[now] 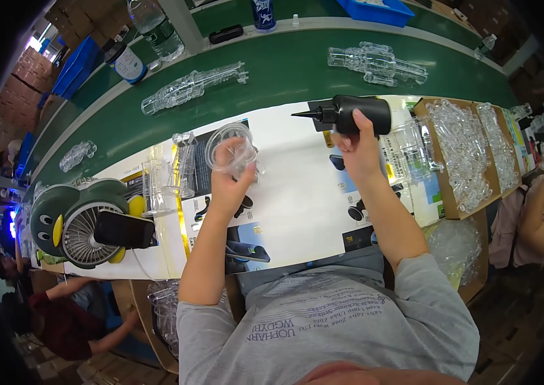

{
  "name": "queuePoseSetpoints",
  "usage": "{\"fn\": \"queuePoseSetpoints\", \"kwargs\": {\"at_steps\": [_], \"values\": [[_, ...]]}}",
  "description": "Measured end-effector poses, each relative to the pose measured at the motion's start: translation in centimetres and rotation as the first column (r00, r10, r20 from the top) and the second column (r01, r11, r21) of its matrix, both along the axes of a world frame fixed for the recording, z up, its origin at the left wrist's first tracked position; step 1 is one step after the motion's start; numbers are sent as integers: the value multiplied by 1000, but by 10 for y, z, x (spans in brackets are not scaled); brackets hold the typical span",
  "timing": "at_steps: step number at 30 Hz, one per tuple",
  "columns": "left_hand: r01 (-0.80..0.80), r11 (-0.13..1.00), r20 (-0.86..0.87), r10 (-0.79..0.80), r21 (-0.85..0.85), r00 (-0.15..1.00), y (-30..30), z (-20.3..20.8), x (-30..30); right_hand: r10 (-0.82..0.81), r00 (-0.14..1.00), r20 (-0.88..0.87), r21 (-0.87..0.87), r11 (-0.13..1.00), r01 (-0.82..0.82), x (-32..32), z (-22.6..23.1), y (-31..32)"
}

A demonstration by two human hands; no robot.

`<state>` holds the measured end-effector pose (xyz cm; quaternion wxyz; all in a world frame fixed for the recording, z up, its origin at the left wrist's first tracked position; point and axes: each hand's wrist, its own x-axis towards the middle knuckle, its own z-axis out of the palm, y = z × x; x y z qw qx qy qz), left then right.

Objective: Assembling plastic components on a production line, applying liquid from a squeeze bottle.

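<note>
My left hand [235, 176] is closed around a clear plastic part with a round, cup-like rim [231, 142], held above the white sheet [294, 212] on the bench. The part's lower end is partly hidden by my fingers. In my right hand [360, 144] is a black squeeze bottle [365, 114], lying sideways in the grip. Its thin pointed nozzle aims left, toward the clear part, with a gap between them. Clear tubular parts [413, 144] stand just right of my right hand, and similar clear pieces [182, 165] stand left of my left hand.
A cardboard box [448, 192] of small clear parts sits at the right. A green penguin-shaped fan [83, 224] with a black phone [124, 230] stands left. Clear assemblies [378, 64] lie on the green bench behind. Co-workers sit at both sides.
</note>
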<state>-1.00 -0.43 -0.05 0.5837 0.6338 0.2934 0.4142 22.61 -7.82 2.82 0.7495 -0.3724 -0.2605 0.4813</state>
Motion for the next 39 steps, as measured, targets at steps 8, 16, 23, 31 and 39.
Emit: {"fn": "queuePoseSetpoints", "kwargs": {"at_steps": [8,16,23,31,39], "values": [[-229,855,-129,321,466,938,-7,16,12,-238,933,270,92,971,221,-36,-2,-28],[-236,834,-143,348,499,927,-7,13,13,-110,877,468,120,991,60,-43,4,-39],[-239,803,-155,377,545,913,-6,15,13,-166,868,468,189,978,85,-46,8,-37],[-229,790,-151,374,568,915,-6,15,12,-165,866,472,210,975,71,-47,9,-37],[-233,809,-143,361,540,922,-6,12,11,-150,855,496,181,981,68,-47,11,-36]]}}
